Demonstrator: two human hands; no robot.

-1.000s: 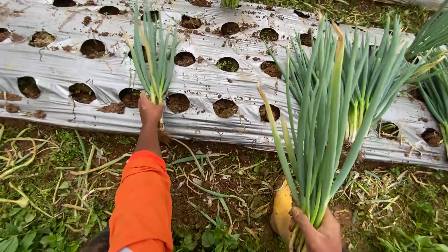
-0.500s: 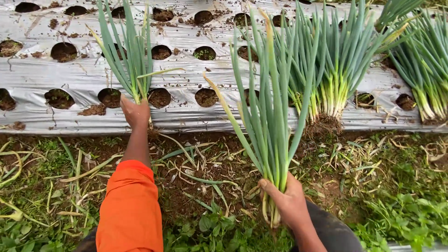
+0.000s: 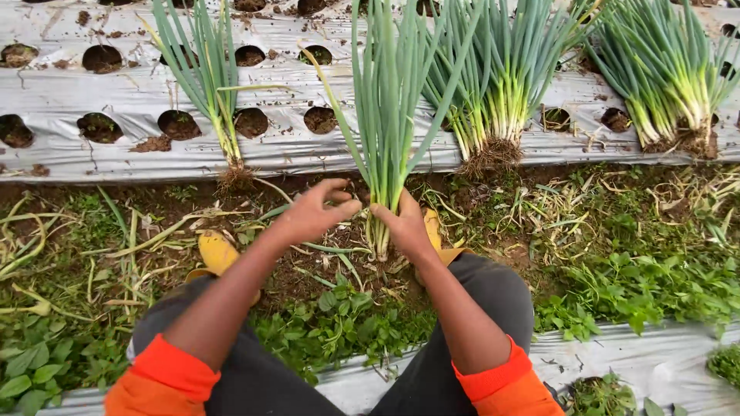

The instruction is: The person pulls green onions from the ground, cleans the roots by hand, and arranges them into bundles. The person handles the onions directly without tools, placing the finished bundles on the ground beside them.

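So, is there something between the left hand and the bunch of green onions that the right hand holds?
Nothing visible. The left hand is open just beside the onion bunch, which the right hand grips near its base. Only a small gap of air lies between them.

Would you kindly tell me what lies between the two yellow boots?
In the head view, trampled soil, cut stalks and weeds lie between the boots, with the held onion bunch standing there.
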